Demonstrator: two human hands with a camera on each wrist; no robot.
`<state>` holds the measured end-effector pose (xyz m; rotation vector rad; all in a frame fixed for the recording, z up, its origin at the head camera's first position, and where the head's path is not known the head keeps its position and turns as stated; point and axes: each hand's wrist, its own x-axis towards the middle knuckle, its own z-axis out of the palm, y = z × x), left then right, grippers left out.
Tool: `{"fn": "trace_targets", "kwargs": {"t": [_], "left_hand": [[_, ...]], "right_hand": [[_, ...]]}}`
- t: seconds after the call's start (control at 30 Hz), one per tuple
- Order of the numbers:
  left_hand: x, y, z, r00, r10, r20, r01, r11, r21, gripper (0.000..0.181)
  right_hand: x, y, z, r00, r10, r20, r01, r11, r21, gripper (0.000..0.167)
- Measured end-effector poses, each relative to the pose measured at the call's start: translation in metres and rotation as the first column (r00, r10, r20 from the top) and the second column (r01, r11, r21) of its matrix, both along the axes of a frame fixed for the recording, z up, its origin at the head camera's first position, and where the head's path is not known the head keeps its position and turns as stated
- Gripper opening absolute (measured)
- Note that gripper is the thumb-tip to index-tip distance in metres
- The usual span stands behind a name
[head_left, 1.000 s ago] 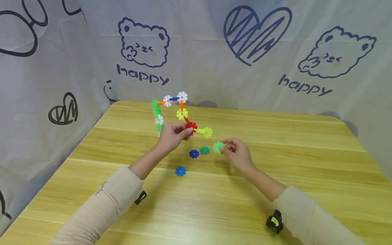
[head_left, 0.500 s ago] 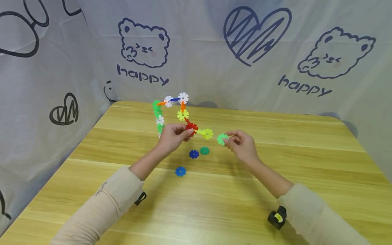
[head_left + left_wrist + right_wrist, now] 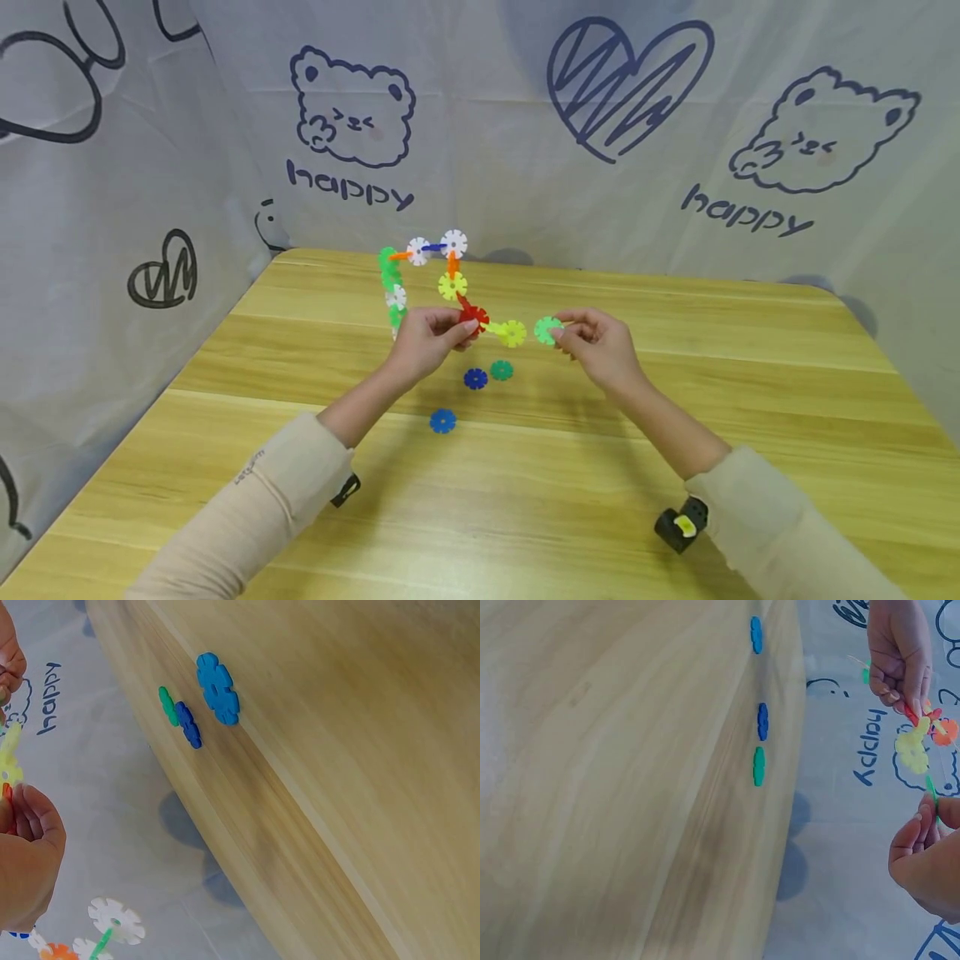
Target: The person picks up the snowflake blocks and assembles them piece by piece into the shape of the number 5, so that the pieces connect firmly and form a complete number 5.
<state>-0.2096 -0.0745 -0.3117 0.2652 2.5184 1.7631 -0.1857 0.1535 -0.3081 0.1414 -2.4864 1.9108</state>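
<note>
You face a pale cloth backdrop point(image 3: 495, 133) marked with bears point(image 3: 352, 108) and hearts point(image 3: 632, 87). Before you lies a wood-grain tabletop point(image 3: 540, 500).

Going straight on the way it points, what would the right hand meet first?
Most likely the nearest yellow disc, touched by the light green disc that the right hand pinches, though depth is hard to judge.

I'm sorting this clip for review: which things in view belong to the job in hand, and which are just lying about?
In the job:
chain of discs, its red disc pinched by the left hand
light green disc, pinched by the right hand, not joined on

Lying loose on the table, possibly spare pieces:
dark blue disc
darker green disc
brighter blue disc
</note>
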Motion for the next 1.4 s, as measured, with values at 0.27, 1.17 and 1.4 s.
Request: {"fn": "trace_targets", "kwargs": {"t": [0.27, 1.17, 1.4], "left_hand": [[0.002, 0.001, 0.002, 1.000, -0.018, 0.008, 0.019, 1.000, -0.010, 0.019], [0.002, 0.001, 0.003, 0.987, -0.162, 0.010, 0.163, 0.985, -0.059, 0.019], [0.001, 0.000, 0.003, 0.979, -0.205, 0.010, 0.206, 0.977, -0.063, 0.019]], "right_hand": [[-0.002, 0.001, 0.003, 0.998, 0.044, 0.040, -0.045, 0.999, 0.018, 0.025], [-0.001, 0.005, 0.013, 0.939, 0.191, 0.287, -0.174, 0.981, -0.084, 0.031], [-0.002, 0.010, 0.012, 0.888, 0.256, 0.382, -0.164, 0.952, -0.258, 0.024]]}}
